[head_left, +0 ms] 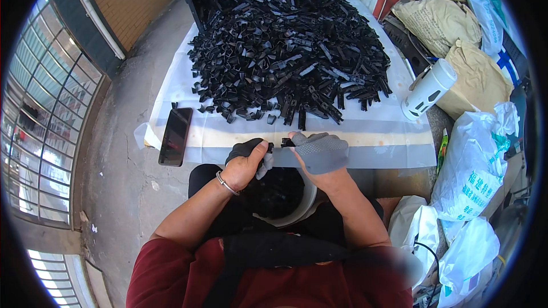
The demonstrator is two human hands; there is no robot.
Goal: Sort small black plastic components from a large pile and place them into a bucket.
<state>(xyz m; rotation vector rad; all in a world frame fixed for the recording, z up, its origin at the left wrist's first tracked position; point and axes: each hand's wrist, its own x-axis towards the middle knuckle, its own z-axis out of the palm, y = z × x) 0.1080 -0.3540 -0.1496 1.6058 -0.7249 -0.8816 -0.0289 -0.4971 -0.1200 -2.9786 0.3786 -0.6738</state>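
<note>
My left hand [246,164], in a dark fingerless glove with a bracelet at the wrist, is closed on a small black plastic piece [270,146] at its fingertips. Just across a narrow gap, my right hand [321,152], in a grey dotted glove, pinches another black plastic piece [286,142]. Both hands are at the near edge of the table, above a white bucket [311,197] between my legs with dark contents. Beyond them a big heap of black plastic parts [274,51], some short and curved, some long and narrow, covers the table.
A white plastic sheet [377,158] covers the table. On its left lies a dark phone [176,137]; a white tumbler [429,89] stands on the right. Filled sacks [468,165] crowd the right side. At left are concrete floor [123,165] and a barred window [43,114].
</note>
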